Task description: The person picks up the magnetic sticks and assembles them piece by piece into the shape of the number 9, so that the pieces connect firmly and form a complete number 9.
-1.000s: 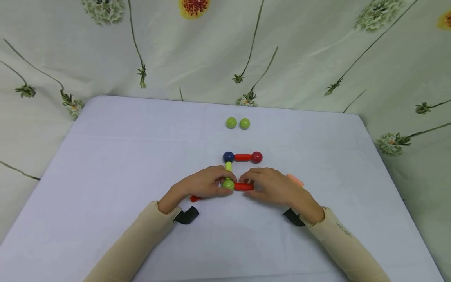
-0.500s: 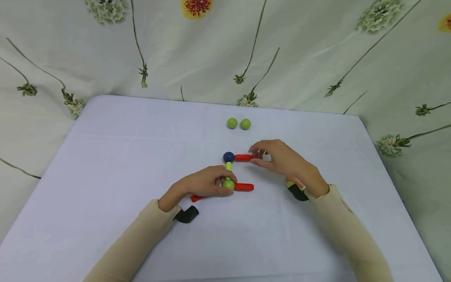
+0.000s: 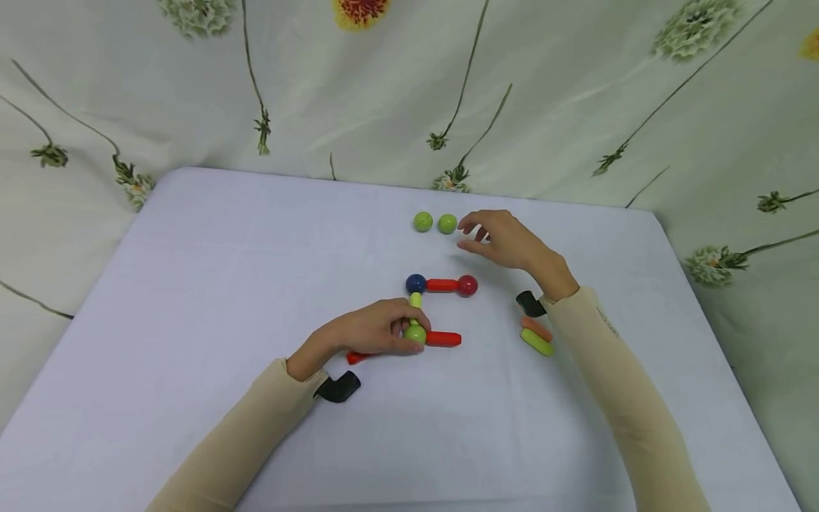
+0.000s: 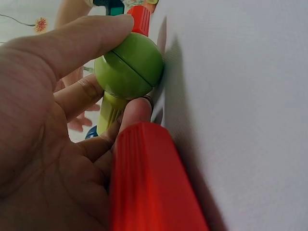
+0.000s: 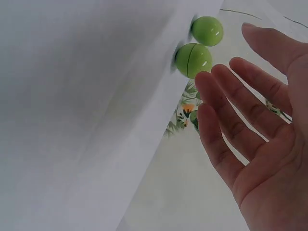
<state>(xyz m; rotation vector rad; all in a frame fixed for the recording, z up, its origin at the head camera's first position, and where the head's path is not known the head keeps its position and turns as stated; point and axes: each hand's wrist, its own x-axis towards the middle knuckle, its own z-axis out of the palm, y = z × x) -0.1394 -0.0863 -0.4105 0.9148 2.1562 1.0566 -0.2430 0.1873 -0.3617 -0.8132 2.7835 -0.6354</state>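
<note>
My left hand grips a green ball between thumb and fingers. From that ball a yellow-green rod runs back to a dark blue ball, and a red rod sticks out to the right. Another red rod links the blue ball to a red ball. One more red rod lies under my left palm, partly hidden in the head view. My right hand is held with relaxed, parted fingers just right of two loose green balls, holding nothing.
An orange rod and a yellow-green rod lie side by side near my right forearm. The white-covered table ends at the back against a flower-printed cloth.
My right hand has moved back from beside the front red rod, past the red ball, to the loose green balls. The left hand keeps its grip in the same place.
</note>
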